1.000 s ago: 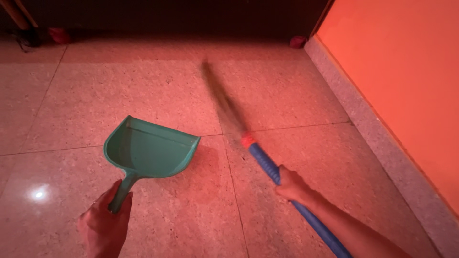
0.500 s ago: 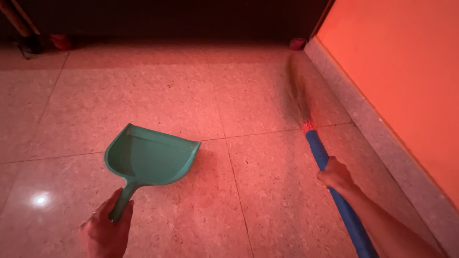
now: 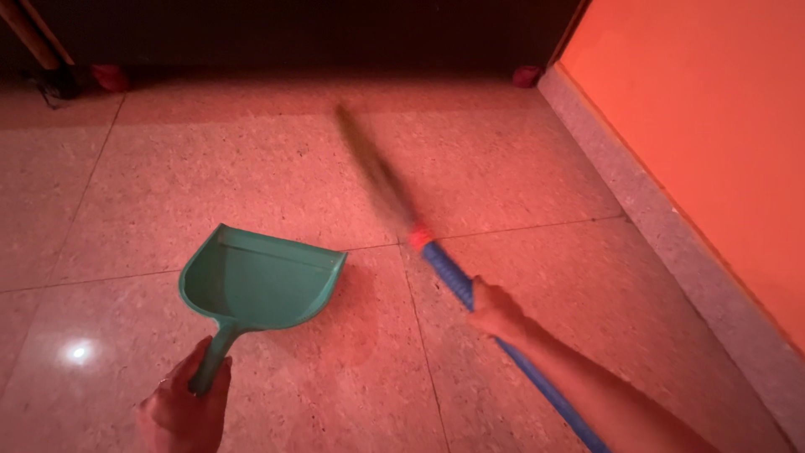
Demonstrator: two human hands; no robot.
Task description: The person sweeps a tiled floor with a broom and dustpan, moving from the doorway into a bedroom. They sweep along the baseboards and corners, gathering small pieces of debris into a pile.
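Two hands above speckled tile floor [image 3: 277, 168], orange wall [image 3: 713, 126] right.

Place: a room in a home, glowing under reddish light.
Floor: large speckled stone tiles [image 3: 251, 159] are running wall to wall, a lamp's reflection shining at the near left.
Wall: an orange painted wall [image 3: 713, 109] is rising on the right above a speckled stone skirting [image 3: 671, 226].
Housekeeping: a green plastic dustpan [image 3: 256, 281] and a blue-handled broom [image 3: 436, 260] are being worked across the tiles.
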